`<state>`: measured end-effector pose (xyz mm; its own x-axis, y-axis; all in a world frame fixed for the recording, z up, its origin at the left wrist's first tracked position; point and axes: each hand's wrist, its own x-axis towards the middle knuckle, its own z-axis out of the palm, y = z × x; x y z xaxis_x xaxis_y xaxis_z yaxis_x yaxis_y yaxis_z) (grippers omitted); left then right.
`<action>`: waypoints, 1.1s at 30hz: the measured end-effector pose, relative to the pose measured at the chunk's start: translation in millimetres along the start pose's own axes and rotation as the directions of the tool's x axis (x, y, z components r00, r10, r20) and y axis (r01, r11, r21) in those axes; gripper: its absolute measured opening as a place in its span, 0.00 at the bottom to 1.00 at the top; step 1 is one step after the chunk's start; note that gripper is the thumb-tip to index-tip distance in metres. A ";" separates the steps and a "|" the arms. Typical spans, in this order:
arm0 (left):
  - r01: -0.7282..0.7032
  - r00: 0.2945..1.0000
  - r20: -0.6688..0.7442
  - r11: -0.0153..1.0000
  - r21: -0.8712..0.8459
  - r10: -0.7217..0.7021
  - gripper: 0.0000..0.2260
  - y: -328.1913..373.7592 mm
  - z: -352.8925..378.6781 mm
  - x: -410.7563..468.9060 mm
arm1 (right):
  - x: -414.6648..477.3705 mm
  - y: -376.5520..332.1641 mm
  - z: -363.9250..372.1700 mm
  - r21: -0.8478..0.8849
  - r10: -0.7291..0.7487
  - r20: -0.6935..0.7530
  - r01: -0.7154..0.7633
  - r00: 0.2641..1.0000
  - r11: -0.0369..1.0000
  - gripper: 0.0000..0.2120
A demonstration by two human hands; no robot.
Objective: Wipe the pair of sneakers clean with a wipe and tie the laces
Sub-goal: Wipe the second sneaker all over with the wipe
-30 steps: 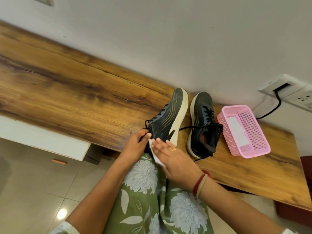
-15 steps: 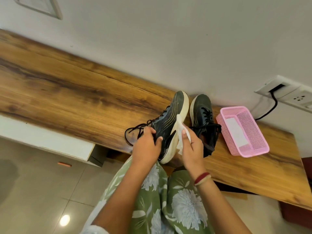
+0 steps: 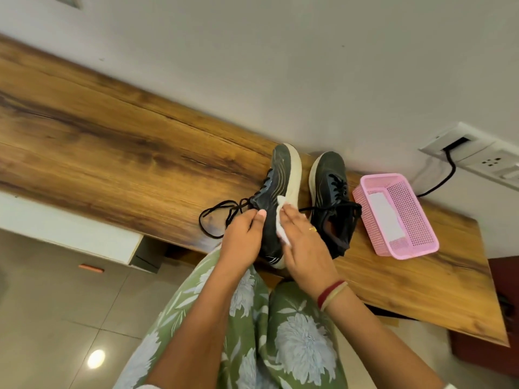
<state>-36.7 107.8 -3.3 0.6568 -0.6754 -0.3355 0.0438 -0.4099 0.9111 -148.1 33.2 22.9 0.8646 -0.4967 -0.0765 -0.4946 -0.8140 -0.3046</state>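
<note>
Two dark sneakers with pale soles lie on a wooden table (image 3: pixel 112 153). The left sneaker (image 3: pixel 276 189) is tipped on its side, sole facing right. My left hand (image 3: pixel 243 238) grips it at the heel end. Its black laces (image 3: pixel 216 217) trail loose to the left. My right hand (image 3: pixel 304 245) presses a white wipe (image 3: pixel 280 223) against the shoe's side near the sole. The right sneaker (image 3: pixel 332 197) stands upright beside it, laces untied and lying across its opening.
A pink perforated basket (image 3: pixel 415 217) holding a white packet sits right of the sneakers. A wall socket with a black cable (image 3: pixel 446 169) is behind it. My green floral-clad knees are under the table's front edge, with tiled floor to the left.
My right hand with the wipe slid from the heel up the shoe's sole side, then back down a little. The left hand shifted its grip and the laces spread out to the left.
</note>
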 end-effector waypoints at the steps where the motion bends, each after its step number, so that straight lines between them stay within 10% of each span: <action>1: 0.027 1.000 -0.003 0.998 -0.060 -0.027 0.15 -2.9 -1.0 2.8 | -1.9 -3.9 1.3 0.043 -0.026 0.006 0.026 1.000 0.999 0.26; 5: 0.080 0.997 0.032 0.972 -0.220 -0.075 0.17 -7.8 -7.4 8.4 | 2.9 -0.5 -4.9 0.053 -0.078 0.030 0.077 0.996 0.996 0.26; 16: -0.010 1.000 0.020 0.991 0.133 0.007 0.20 1.0 -4.7 1.0 | -9.0 -10.6 2.6 0.069 0.048 -0.034 -0.045 0.998 0.997 0.23; 28: 0.149 0.989 0.034 0.968 -0.204 -0.145 0.18 -5.3 -10.7 11.4 | -26.8 -29.5 -3.0 0.269 -0.131 0.070 0.108 0.989 0.957 0.23; 33: 0.354 0.934 0.212 0.812 -0.465 -0.286 0.25 -4.2 -15.0 14.7 | -11.5 -13.0 -31.5 0.548 0.336 -0.292 -0.131 0.895 0.826 0.21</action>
<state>-16.0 108.8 -8.5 0.4418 -0.6434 -0.6251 0.6178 -0.2870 0.7321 -154.4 39.9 57.6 0.5817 -0.8063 0.1068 -0.4733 -0.4423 -0.7618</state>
